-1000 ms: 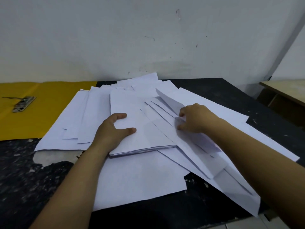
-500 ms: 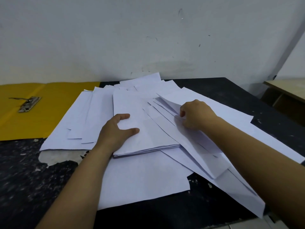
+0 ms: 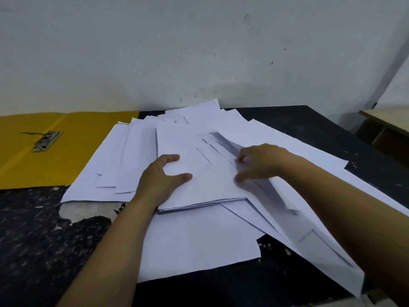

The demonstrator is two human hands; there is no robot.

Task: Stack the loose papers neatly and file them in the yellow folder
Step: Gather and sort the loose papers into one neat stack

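Centrally, a squared stack of white sheets [image 3: 199, 185] lies on scattered loose papers [image 3: 199, 240] covering the dark table [image 3: 44, 251]. None shows readable writing. The left hand [image 3: 161, 178] rests flat on the stack, fingers relaxed and spread. The right hand [image 3: 259, 162] pinches a lifted sheet [image 3: 234, 145] just beside the stack. The yellow folder [image 3: 77, 151] lies open at far left, its unlabelled metal clip [image 3: 45, 140] exposed.
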